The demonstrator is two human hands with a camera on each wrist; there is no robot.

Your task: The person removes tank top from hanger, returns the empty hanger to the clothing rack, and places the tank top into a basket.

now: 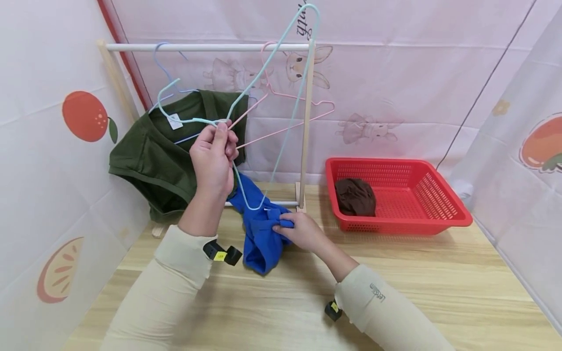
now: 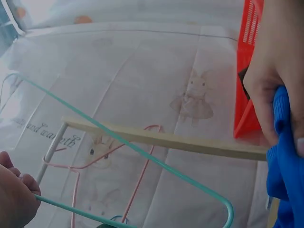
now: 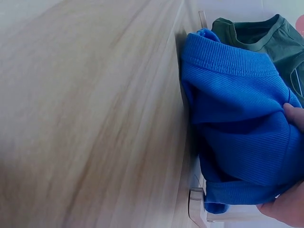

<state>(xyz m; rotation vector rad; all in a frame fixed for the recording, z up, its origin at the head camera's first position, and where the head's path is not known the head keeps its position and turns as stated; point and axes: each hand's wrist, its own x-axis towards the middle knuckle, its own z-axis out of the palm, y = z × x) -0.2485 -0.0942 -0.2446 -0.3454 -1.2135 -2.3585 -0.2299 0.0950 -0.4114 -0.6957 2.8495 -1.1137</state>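
Note:
Near its hook, my left hand point(image 1: 215, 151) pinches a mint-green hanger point(image 1: 285, 131), which is tipped on its side with its long loop reaching up past the rack. Lower down, a blue garment point(image 1: 262, 239) with ribbed bands is gripped by my right hand point(image 1: 303, 231) at its upper right edge. The hanger's lower end comes close to the blue cloth; whether they touch I cannot tell. In the right wrist view the blue garment point(image 3: 237, 109) hangs in folds beside the tabletop, with the fingers at its edge.
A rack point(image 1: 206, 47) holds a dark green top point(image 1: 167, 151) on a blue hanger point(image 1: 163, 63) and a bare pink hanger point(image 1: 303, 124). At right, a red basket point(image 1: 439, 225) contains a brown bundled cloth point(image 1: 355, 197). Printed cloth walls enclose the wooden table point(image 1: 395, 273).

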